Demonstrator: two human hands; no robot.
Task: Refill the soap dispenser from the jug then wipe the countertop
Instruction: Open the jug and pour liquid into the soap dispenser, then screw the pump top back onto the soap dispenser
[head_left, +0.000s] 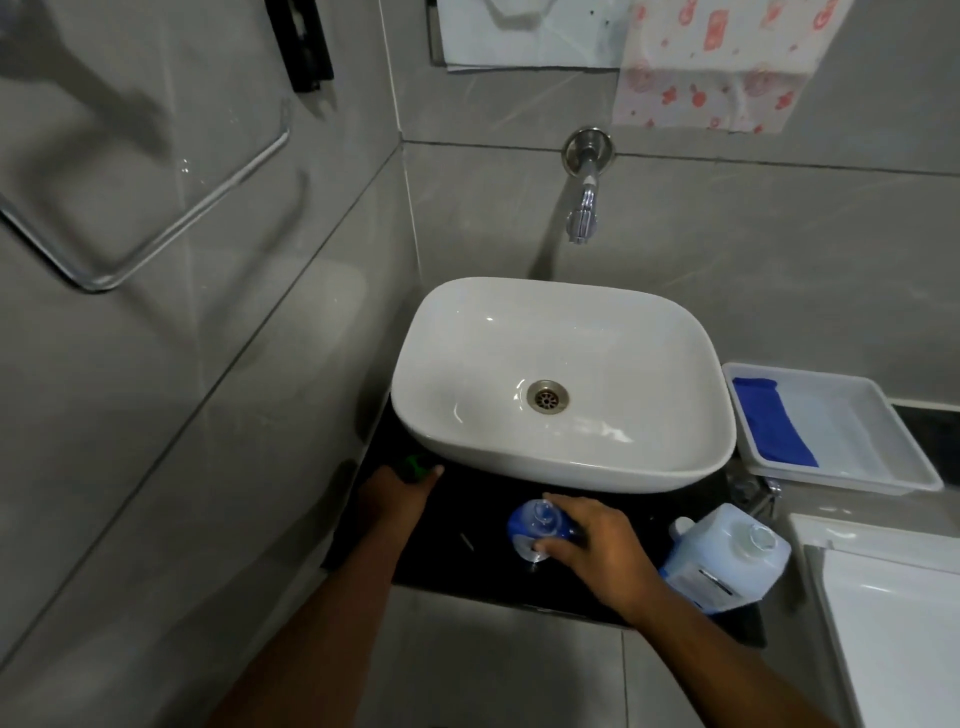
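Observation:
A clear soap dispenser bottle with a blue label (537, 527) stands on the black countertop (467, 551) in front of the basin, with my right hand (592, 545) closed around it. Its open neck faces up. My left hand (397, 493) reaches to the left front corner of the basin, its fingers on a small green object (415, 464) that is mostly hidden. The translucent jug of pale blue liquid (727, 558) stands to the right of the bottle, uncapped as far as I can tell. A blue cloth (774, 418) lies in a white tray (883, 447).
A white basin (561, 384) fills most of the narrow counter, under a wall tap (584, 208). Tiled walls close in at left and behind. A white fixture (893, 623) stands at the right. Towels (701, 57) hang above.

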